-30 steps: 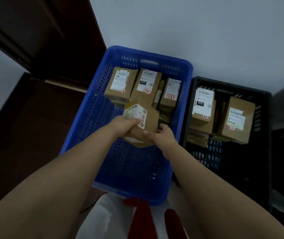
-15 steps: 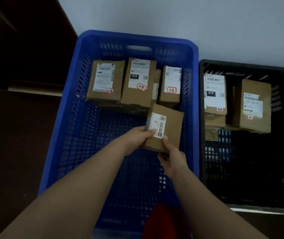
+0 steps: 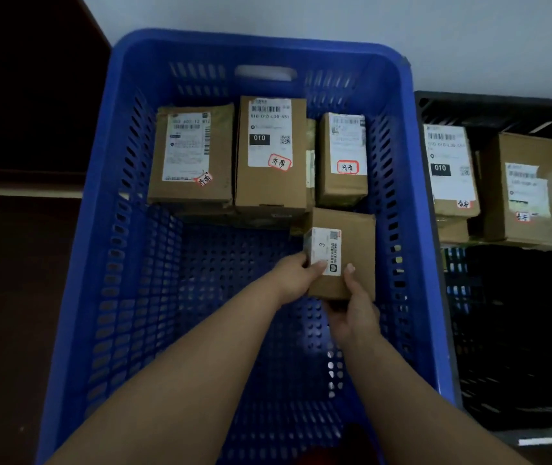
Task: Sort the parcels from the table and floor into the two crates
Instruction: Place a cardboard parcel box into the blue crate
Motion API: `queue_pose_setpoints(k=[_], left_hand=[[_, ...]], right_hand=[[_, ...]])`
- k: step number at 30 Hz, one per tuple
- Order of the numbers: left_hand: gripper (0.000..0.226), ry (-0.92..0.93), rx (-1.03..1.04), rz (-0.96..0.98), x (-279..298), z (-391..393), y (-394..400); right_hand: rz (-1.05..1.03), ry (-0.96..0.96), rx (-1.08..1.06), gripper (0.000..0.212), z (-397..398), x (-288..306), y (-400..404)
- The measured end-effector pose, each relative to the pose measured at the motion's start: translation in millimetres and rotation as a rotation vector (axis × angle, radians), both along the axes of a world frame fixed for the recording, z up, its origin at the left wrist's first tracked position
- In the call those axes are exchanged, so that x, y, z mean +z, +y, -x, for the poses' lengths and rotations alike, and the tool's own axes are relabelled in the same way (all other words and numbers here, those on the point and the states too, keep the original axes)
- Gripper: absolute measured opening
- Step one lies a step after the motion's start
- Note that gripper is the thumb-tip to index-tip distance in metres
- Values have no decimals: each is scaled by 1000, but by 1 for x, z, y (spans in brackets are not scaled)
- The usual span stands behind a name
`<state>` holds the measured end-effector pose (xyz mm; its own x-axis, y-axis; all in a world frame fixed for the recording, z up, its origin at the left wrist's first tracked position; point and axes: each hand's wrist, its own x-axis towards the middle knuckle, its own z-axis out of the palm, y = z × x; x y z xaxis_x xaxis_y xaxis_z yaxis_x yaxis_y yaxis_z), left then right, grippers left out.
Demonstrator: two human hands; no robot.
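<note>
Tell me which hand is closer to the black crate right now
Right. The right hand holds the small parcel's near edge, on the side toward the black crate. The left hand holds the parcel's opposite side, farther from it.

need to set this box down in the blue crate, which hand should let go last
Right hand, probably: it cups the small parcel from below at the near edge, while the left hand only pinches its side.
</note>
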<state>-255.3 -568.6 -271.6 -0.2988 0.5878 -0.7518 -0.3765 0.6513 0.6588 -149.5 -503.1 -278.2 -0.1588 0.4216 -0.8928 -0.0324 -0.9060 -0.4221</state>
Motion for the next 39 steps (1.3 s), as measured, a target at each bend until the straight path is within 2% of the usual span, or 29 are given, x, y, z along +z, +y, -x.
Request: queue_pose_setpoints(k=[6, 9, 10, 12, 14, 15, 16, 18, 22, 27, 32, 39], left_hand=[[45, 47, -81, 23, -10, 6, 13], [42, 152, -165, 84, -9, 13, 9], [40, 255, -205, 130, -5, 17, 7], [44, 648, -278, 207, 4, 26, 3], [31, 1096, -302, 153, 15, 35, 6], [25, 1261, -344, 107, 20, 41, 9], [26, 1378, -416, 70, 24, 47, 14], [36, 1498, -649, 63, 25, 60, 29], [45, 1464, -974, 252, 19, 75, 53], [53, 1442, -1151, 427, 13, 75, 64], [58, 1440, -1130, 432, 10, 83, 52], [70, 1364, -1084, 401, 12, 84, 53]], right_hand=[[5, 16, -7, 48, 12, -9, 11], [-9, 18, 16, 50, 9, -13, 7], [-6, 5, 17, 49, 8, -13, 5], [-1, -31, 21, 48, 6, -14, 2], [1, -43, 25, 44, 4, -14, 0], [3, -43, 28, 39, 3, -14, 0], [3, -45, 29, 34, 2, -15, 0], [1, -55, 14, 23, 0, -15, 2], [5, -58, 1, 28, -1, -15, 3], [-14, -70, -27, 28, -3, -15, -2], [-53, -113, -74, 18, 0, -13, -7], [-92, -97, -73, 15, 19, -14, 2]])
